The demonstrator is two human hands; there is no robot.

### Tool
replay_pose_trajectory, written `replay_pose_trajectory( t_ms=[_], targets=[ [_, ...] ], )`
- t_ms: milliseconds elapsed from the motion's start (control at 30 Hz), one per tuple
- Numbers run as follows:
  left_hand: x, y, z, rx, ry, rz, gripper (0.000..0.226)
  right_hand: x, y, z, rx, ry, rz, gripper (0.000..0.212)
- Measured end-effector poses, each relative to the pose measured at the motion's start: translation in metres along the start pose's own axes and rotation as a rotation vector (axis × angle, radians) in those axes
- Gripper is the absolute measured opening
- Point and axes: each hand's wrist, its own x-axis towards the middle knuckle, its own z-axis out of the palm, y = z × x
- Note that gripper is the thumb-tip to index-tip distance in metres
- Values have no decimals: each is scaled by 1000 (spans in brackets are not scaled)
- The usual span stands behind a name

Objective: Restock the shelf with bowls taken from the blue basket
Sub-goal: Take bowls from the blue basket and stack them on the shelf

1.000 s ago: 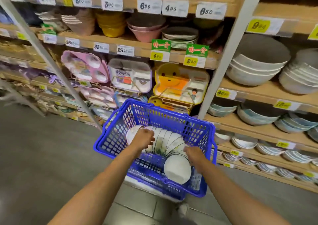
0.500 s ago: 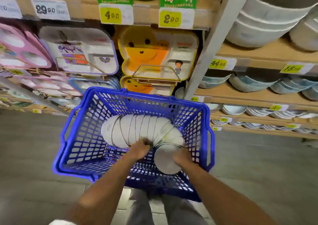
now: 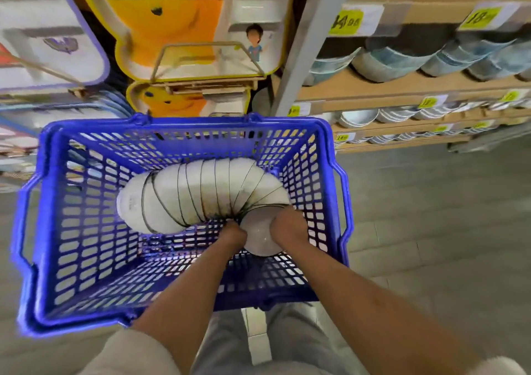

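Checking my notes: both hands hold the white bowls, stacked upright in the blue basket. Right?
Not upright: the head view shows the white bowls lying sideways in a curved row. Left hand and right hand hold them in the blue basket.

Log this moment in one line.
left hand: grips nearest bowl | right hand: grips nearest bowl | bowls: nested row in blue basket
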Motion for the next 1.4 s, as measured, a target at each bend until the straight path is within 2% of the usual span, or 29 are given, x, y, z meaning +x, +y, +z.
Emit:
replay_pose_trajectory(
  t_ms=[200,300,467,567,667,733,933,1067,1167,1333,1400],
  targets=[
    [-5,6,-5,16,-4,3,31,-2,-6,-10,118,7,50,45],
    [-20,8,-12,-25,-61,-21,30,-9,-4,-15,130,17,4,49],
    [-53,8,-30,-23,-93,15,25,-22,7,-29,128,19,-110,43],
    [-72,10,-45,8,-45,79,24,-33,12,-42,227,31,-209,42],
    [-96,11,-67,-92,-154,105,21,-45,13,-58,373,58,-260,42],
    [-113,17,-83,-159,-189,131,26,-51,13,-70,586,37,-281,39],
    [-162,39,-128,-275,-123,250,28,-81,14,-105,1101,-53,-453,44],
    [-204,53,-156,-294,-125,322,19,-109,2,-132,1287,-76,-556,45],
    [-236,60,-173,-256,-106,372,24,-132,-11,-158,1416,-62,-585,64],
    [-277,67,-187,-234,118,575,38,-165,-30,-198,1536,14,-662,51],
    [-287,71,-185,-331,214,710,32,-176,-35,-212,1604,50,-661,47]
  ],
)
